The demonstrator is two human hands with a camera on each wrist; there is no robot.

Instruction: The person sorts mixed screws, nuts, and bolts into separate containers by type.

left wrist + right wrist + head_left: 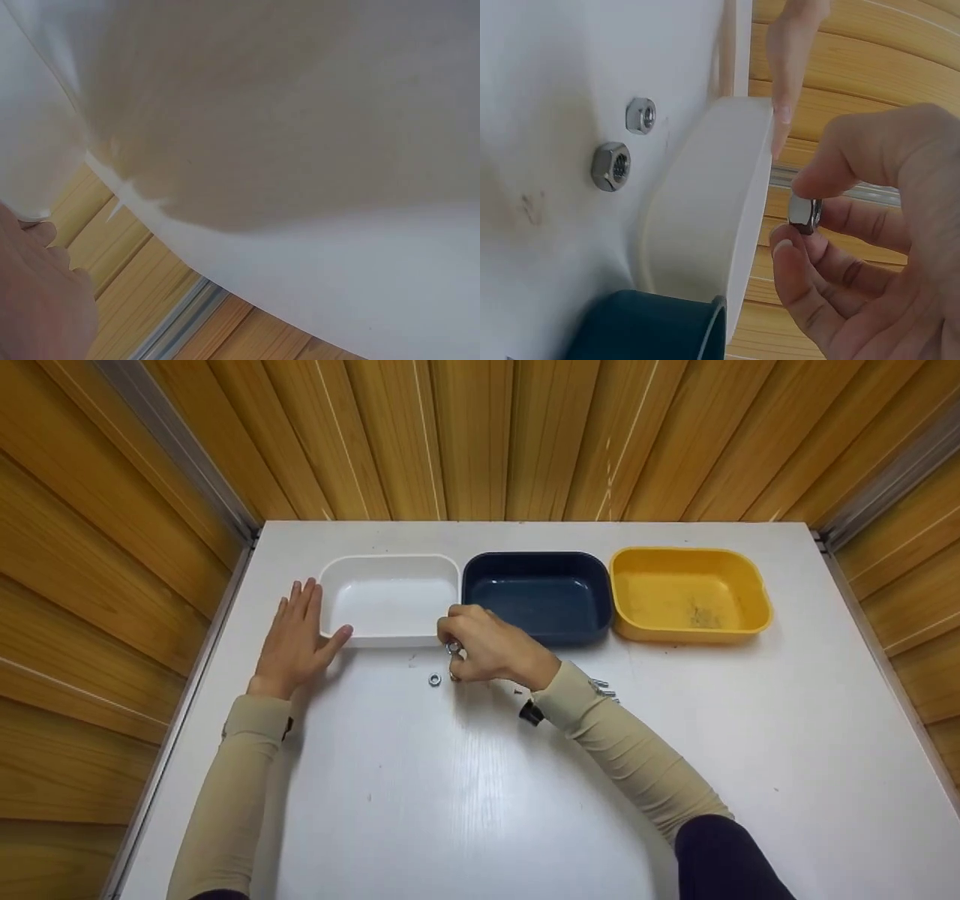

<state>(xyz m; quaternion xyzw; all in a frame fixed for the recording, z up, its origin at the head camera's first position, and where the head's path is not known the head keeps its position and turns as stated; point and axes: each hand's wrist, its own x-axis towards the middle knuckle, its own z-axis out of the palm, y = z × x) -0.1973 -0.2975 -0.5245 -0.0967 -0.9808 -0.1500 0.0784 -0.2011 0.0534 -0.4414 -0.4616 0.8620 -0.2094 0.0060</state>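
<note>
"Pinching what, exactly, that right hand (499,645)?"

"A metal hex nut (805,213), between thumb and fingertips, by the near right corner of the white tray (379,642), next to the dark blue tray (540,640). In the right wrist view the grip looks raised clear of the counter (420,795)."

"And the left hand (296,645)?"

"Fingers straight along the white tray's left end, thumb apart, reaching over the near edge."

"What could spoil things from here?"

"The pinch, I'd say — only fingertips bear on those smooth flats, so a slight roll could drop the nut onto the counter or between the two trays. The knuckles sit close to the dark blue tray's rim too; a bump could jar it loose."

"And the loose nuts (610,166)?"

"Two, lying on the counter just before the white tray — a low-sweeping finger could scatter them."
</note>
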